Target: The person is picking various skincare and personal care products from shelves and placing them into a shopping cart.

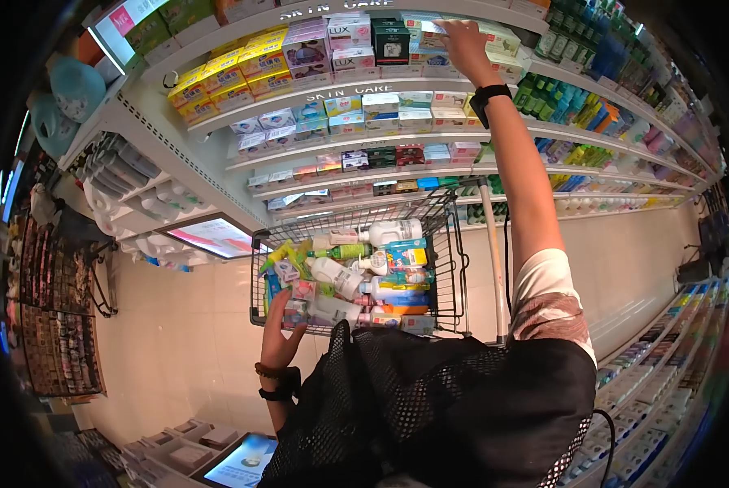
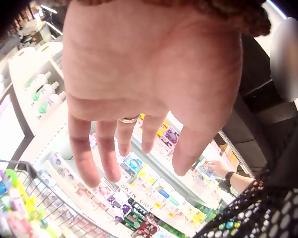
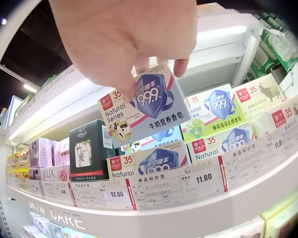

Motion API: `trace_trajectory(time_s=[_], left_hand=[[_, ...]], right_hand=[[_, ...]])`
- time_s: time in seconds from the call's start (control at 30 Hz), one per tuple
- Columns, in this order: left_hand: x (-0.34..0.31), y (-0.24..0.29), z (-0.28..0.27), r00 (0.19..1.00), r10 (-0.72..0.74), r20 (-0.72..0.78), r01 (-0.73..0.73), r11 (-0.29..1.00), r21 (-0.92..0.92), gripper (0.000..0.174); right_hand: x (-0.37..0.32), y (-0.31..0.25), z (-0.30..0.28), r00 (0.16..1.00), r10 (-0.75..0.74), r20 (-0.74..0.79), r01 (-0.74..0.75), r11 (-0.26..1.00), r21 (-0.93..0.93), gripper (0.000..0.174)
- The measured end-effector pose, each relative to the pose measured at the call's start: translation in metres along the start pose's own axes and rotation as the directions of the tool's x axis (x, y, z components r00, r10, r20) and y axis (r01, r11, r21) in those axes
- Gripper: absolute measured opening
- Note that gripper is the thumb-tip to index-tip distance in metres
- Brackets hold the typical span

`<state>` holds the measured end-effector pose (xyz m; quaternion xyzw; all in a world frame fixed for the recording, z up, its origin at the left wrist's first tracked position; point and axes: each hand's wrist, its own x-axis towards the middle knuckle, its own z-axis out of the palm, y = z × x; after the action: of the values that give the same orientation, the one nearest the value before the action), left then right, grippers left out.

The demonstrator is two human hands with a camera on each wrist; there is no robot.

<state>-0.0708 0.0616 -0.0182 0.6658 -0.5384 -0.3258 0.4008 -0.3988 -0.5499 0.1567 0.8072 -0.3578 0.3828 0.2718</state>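
Note:
My right hand (image 1: 468,50) reaches to the upper soap shelf. In the right wrist view its thumb and fingers pinch the top of a soap box (image 3: 161,114), pale with a blue 99.9% shield and a cow picture. The box tilts above another soap box (image 3: 139,168) of the same design at the shelf front. A green soap box (image 3: 213,111) stands to its right, and a dark green soap box (image 3: 89,151) to its left. My left hand (image 1: 279,337), fingers straight and spread, hovers by the near left corner of the shopping cart (image 1: 258,281), holding nothing.
Bottles and packs, including a white bottle (image 1: 336,276), fill much of the cart. Price labels (image 3: 179,186) line the shelf edge. More shelves with green bottles (image 1: 543,98) run to the right. A lit screen (image 1: 218,236) stands left of the cart, and a boxed display (image 1: 189,451) sits behind me.

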Motion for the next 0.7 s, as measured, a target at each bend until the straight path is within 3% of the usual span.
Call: trace_trajectory(time_s=[0.07,0.13,0.27,0.37,0.4,0.47,0.5,0.57,0.6,0.63,0.67,0.7], left_hand=[[-0.004,-0.001,0.002,1.000,0.000,-0.009,0.000,1.000,0.031,0.078],[-0.009,-0.001,0.003,1.000,-0.002,-0.026,0.004,0.996,0.086,0.077],[-0.009,-0.008,0.003,1.000,-0.017,-0.021,0.019,0.996,0.085,0.076],[-0.007,-0.011,0.004,1.000,-0.002,-0.024,0.005,0.995,0.099,0.075],[-0.007,-0.010,0.005,1.000,-0.015,-0.018,0.017,0.995,0.100,0.075],[-0.002,-0.008,0.006,1.000,0.018,-0.010,-0.017,0.992,0.122,0.074],[-0.002,0.000,0.006,1.000,-0.004,-0.009,0.005,0.996,0.088,0.073],[0.000,-0.014,0.007,0.999,-0.028,-0.021,0.030,0.994,0.101,0.071],[-0.009,-0.012,0.009,0.998,-0.067,-0.008,0.068,0.995,0.072,0.071],[-0.016,-0.023,0.013,0.994,-0.110,0.003,0.110,0.993,0.040,0.072],[-0.015,-0.023,0.013,0.994,-0.111,0.003,0.110,0.993,0.040,0.072],[-0.017,-0.023,0.014,0.993,-0.120,0.015,0.119,0.992,0.046,0.072]], right_hand=[[0.001,-0.003,0.008,0.999,0.030,0.017,-0.031,0.997,0.067,0.038],[0.003,-0.002,0.019,0.991,-0.035,-0.127,0.043,0.997,0.068,0.040],[0.002,-0.004,0.023,0.997,-0.003,-0.074,0.008,0.997,0.076,0.041],[0.000,-0.019,0.005,0.970,0.001,-0.245,0.009,0.999,0.042,0.033],[-0.005,-0.022,-0.001,0.972,0.007,-0.233,0.005,0.999,0.048,0.033],[-0.026,-0.033,-0.008,0.975,0.154,-0.161,-0.152,0.988,0.027,0.050],[-0.037,-0.053,-0.030,0.947,0.217,-0.238,-0.177,0.968,0.177,0.050],[-0.082,-0.098,-0.044,0.885,0.347,-0.310,-0.214,0.895,0.392,0.024],[-0.115,-0.132,-0.052,0.901,0.407,-0.148,-0.290,0.821,0.492,0.017],[-0.206,-0.198,-0.046,0.968,0.217,0.126,-0.248,0.756,0.605,0.015],[-0.204,-0.204,-0.049,0.953,0.258,0.158,-0.300,0.724,0.621,0.012],[-0.252,-0.229,-0.048,0.918,0.046,0.393,-0.303,0.722,0.622,0.015]])
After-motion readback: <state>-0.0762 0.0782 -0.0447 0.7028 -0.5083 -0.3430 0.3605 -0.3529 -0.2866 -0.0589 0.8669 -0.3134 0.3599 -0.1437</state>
